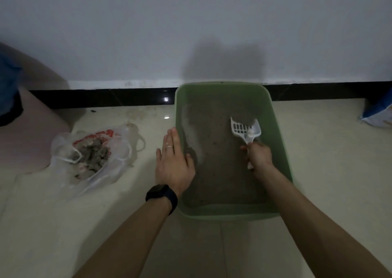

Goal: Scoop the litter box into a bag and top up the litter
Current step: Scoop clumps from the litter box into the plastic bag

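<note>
Head view looks down on a green litter box [230,212] standing on a pale tiled floor [331,171], its far end against a black baseboard [106,97] at 12 o'clock. Grey litter [220,156] covers its bottom. The right hand [259,156] is inside the box toward its 3 o'clock side, fingers curled tight round the handle of a white slotted scoop [245,128], whose head points to 12 o'clock just above the litter. The left hand [172,161] lies flat with straight fingers along the box's 9 o'clock rim, holding nothing, its thumb over the litter; it bears a ring [169,147], and a black watch [161,195] sits on the wrist. Well out at 9 o'clock from the box a clear plastic bag [119,144] with red print lies open on the floor, holding grey clumps [93,156]. At 3 o'clock, by the frame edge, stands a blue-and-white sack [379,116].
</note>
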`<state>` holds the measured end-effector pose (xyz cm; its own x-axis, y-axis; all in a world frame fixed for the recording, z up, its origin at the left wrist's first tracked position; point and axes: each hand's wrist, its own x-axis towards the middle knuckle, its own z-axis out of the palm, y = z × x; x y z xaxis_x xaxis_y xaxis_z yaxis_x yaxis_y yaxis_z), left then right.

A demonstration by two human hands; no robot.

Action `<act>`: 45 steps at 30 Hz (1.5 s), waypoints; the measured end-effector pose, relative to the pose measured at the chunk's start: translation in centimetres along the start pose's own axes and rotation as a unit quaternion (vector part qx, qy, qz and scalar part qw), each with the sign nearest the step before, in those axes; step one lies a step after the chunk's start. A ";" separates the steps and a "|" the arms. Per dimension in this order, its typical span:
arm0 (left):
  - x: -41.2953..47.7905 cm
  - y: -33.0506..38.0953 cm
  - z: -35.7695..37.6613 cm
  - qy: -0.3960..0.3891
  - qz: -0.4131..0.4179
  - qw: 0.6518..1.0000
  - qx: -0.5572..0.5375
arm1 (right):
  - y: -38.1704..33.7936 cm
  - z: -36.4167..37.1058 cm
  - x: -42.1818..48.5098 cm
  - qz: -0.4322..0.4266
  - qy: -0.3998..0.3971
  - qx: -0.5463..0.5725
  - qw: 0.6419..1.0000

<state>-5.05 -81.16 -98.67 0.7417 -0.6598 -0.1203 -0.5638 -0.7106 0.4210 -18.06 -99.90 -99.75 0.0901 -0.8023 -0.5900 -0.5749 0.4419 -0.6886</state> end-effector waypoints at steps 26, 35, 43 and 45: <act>0.0 0.6 -0.2 -0.012 0.003 0.998 0.060 | 1.4 -0.9 -3.9 -0.152 -0.032 0.085 0.984; -0.1 0.1 -1.8 -0.096 0.015 0.992 0.075 | 1.4 -1.8 -8.4 -0.167 -0.012 0.050 0.985; 0.0 -1.1 -3.5 -0.129 0.055 0.978 0.152 | 0.8 -2.8 -10.5 -0.162 -0.008 -0.022 0.986; 0.0 -1.3 -3.9 -0.138 0.066 0.973 0.170 | 0.8 -3.1 -10.6 -0.149 -0.005 -0.095 0.984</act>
<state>-2.90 -79.24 -95.69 0.5547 -0.7587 -0.3417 -0.7706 -0.6233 0.1330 -21.99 -92.33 -92.71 0.2865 -0.8802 -0.3784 -0.6637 0.1025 -0.7410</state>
